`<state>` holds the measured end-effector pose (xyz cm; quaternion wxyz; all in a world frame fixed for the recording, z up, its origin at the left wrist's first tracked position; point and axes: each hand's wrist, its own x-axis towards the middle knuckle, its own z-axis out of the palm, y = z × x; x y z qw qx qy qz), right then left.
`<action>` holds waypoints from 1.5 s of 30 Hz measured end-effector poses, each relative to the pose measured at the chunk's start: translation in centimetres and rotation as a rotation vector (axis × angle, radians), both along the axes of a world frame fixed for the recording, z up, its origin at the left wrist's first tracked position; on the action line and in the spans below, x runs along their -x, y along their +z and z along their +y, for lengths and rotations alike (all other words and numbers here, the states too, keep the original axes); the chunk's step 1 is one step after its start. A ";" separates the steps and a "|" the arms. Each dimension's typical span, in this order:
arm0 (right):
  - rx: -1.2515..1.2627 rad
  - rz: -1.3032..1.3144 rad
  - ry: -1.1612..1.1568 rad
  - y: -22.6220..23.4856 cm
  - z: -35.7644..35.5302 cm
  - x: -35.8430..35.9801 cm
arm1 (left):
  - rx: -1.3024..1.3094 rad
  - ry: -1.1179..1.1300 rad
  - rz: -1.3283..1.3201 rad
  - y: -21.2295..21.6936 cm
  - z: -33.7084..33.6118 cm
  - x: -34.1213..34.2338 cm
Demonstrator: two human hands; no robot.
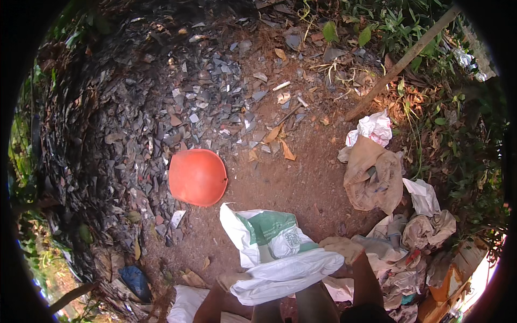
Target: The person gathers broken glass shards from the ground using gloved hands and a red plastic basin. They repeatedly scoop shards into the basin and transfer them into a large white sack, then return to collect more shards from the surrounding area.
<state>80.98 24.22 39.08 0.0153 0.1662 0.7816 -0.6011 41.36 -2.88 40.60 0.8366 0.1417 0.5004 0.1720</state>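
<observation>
A white woven sack with a green printed panel lies across in front of my legs, its near edge rolled or folded into a thick band. My left hand grips the left end of that band, its fingers partly hidden by the cloth. At the other end, my right hand closes on the sack's right edge. Both hands look pale brown, as if gloved or dusty. Beyond the sack, an orange plastic scoop-shaped pan rests on the soil beside the stone chips.
Broken grey stone chips cover the ground at far left. Crumpled brown sacks and dirty bags lie to the right. A wooden pole slants at far right. Another white sack and a blue bag are near left.
</observation>
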 end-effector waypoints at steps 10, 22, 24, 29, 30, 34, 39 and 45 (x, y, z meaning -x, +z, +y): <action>0.437 -0.602 0.095 3.8 4.0 4.3 | -0.002 0.163 1.044 -3.7 3.9 3.6; -0.462 -0.257 -0.485 -0.9 -0.9 2.7 | -0.555 0.832 0.643 -5.5 7.6 -8.1; -0.229 -0.072 -0.144 2.1 5.1 1.4 | -0.688 0.322 0.630 -7.4 1.7 -3.2; -0.007 -0.185 -0.044 1.2 5.5 -1.1 | -0.137 0.399 0.253 -1.4 0.6 1.4; 0.069 -0.195 -0.137 0.8 4.7 -0.5 | -0.105 0.438 0.188 -1.1 1.1 2.0; 0.138 -0.450 0.054 5.0 1.7 4.9 | -0.227 -0.099 1.159 0.3 -2.9 2.7; -0.333 -0.792 0.088 4.5 -9.0 10.2 | 0.012 1.132 1.078 -4.2 -5.3 -2.0; -0.312 -0.529 -0.727 -1.0 -15.1 13.4 | -0.190 1.672 0.588 -12.5 -7.4 -10.0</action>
